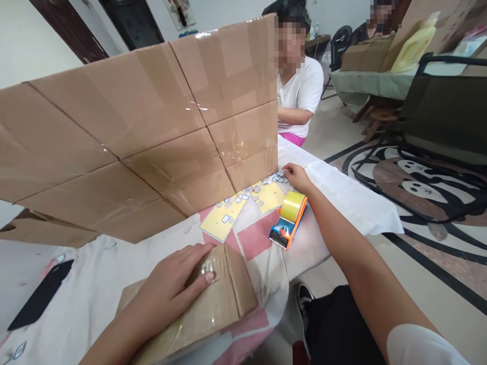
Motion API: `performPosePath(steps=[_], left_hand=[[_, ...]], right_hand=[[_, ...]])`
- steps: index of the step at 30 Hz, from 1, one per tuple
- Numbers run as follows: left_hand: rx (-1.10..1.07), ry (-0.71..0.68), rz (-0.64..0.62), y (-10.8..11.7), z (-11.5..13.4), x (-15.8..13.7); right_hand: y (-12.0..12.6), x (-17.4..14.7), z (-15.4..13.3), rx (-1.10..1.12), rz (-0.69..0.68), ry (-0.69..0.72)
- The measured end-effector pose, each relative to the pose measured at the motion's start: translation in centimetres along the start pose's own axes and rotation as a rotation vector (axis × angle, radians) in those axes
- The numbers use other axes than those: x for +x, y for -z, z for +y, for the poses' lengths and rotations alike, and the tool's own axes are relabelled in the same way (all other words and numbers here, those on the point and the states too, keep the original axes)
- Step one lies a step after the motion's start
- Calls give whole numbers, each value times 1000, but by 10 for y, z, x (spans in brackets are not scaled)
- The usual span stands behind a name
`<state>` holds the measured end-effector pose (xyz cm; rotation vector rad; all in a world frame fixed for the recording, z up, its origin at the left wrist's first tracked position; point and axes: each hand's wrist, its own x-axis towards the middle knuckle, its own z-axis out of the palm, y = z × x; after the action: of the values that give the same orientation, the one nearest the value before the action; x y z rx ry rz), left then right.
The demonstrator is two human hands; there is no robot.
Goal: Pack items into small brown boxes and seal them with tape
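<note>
From where I stand, the left hand point(177, 279) lies over the box point(218, 304) at the near side of the table, palm down, thumb spread apart from the fingers. It rests on top and doesn't wrap round anything. The right hand point(299, 178) is out by the end of the cardboard wall point(171, 126), fingertips drawn narrow at the paper bits point(279, 177); whether a bit is pinched between them, I can't tell.

The box should be stiff enough to push against, though its walls would probably dent under a hard squeeze. Its weight I can't judge (who knows what's inside?). The tape across its top shines, so I'd expect a palm to slide there; two hands on opposite sides, low down, look the better hold.

The bits seem light and flimsy, best taken by an edge between finger and thumb. The yellow sheets, one nearer the box point(222, 218) and one nearer the right hand point(270, 197), look thin and easily creased; I'd lift them by a corner. The tape dispenser point(291, 218), just beside the right forearm, looks firm; I'd hold it by its frame, clear of the cutting end.
</note>
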<state>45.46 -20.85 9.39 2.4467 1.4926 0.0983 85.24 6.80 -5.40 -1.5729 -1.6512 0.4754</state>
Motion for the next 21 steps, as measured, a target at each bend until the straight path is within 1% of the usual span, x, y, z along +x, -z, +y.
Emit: performPosePath(steps=[7, 11, 13, 17, 21], left_hand=[[6, -2, 19, 0, 0, 0], [7, 6, 7, 0, 0, 1], [0, 12, 0, 0, 0, 1], [-25, 26, 7, 1, 3, 3], [-51, 31, 31, 0, 5, 3]], right_hand=[[-1, 0, -3, 183, 63, 21], [2, -5, -8, 233, 69, 0], [7, -8, -14, 232, 108, -13], [22, -20, -38, 233, 238, -39], [49, -46, -81, 250, 363, 14]])
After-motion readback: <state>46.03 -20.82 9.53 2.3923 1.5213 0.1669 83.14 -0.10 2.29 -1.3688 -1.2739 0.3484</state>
